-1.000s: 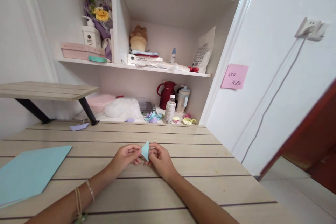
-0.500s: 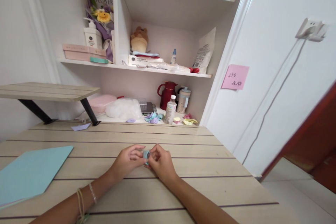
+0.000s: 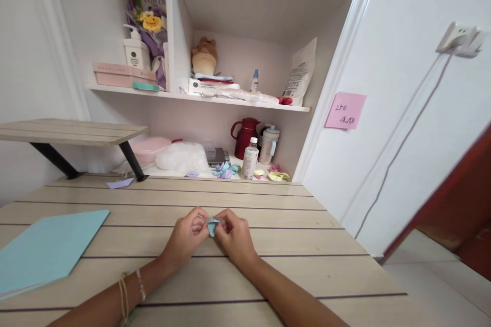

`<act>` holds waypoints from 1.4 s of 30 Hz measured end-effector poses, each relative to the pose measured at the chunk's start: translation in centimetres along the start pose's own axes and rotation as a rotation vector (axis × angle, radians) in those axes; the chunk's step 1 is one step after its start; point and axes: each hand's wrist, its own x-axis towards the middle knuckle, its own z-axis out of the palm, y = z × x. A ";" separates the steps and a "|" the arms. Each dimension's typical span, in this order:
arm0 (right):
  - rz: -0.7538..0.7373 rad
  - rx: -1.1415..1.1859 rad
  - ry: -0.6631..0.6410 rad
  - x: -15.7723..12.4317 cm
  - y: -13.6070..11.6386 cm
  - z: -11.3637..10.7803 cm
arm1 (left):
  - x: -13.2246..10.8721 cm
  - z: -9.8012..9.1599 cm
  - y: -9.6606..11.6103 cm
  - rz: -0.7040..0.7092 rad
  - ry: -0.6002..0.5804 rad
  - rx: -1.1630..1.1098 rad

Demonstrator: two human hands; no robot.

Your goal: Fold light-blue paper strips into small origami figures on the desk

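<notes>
Head view: small light-blue paper piece point(image 3: 212, 228), thin, matte, creased, folded; exact fold shape unclear, fingers cover its edges. Sits between both hands, over the middle of the tabletop point(image 3: 307, 276), pale wood-grain planks with dark grooves; contact with the surface can't be told. Stack of flat light-blue sheets point(image 3: 53, 245), crisp straight edges, at left. Lilac paper scrap point(image 3: 119, 183), flat and pointed, near the riser's black metal leg point(image 3: 132, 161). Crumpled-looking folded papers point(image 3: 225, 170) beside a clear plastic bottle point(image 3: 250, 159) at the back. Left hand point(image 3: 186, 235): fingers curled, thumb and fingertips pinching the paper's left side. Right hand point(image 3: 237, 237): knuckles up, narrow pinch on its right side. Forearms angle inward; cord bracelet point(image 3: 124, 299) on left wrist.
</notes>
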 end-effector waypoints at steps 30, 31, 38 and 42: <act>-0.011 0.059 -0.032 0.5 0.0 -1.0 | 0.8 -0.9 -0.7 -0.003 -0.039 0.064; -0.015 0.051 -0.025 0.5 -0.1 -1.0 | 0.7 -0.8 -0.6 0.018 -0.037 0.081; 0.032 0.095 -0.059 0.4 0.3 -0.7 | 0.3 -0.6 0.1 0.131 -0.016 0.209; 0.008 0.070 -0.062 0.2 0.3 -0.7 | 0.3 -0.6 0.3 0.202 0.021 0.303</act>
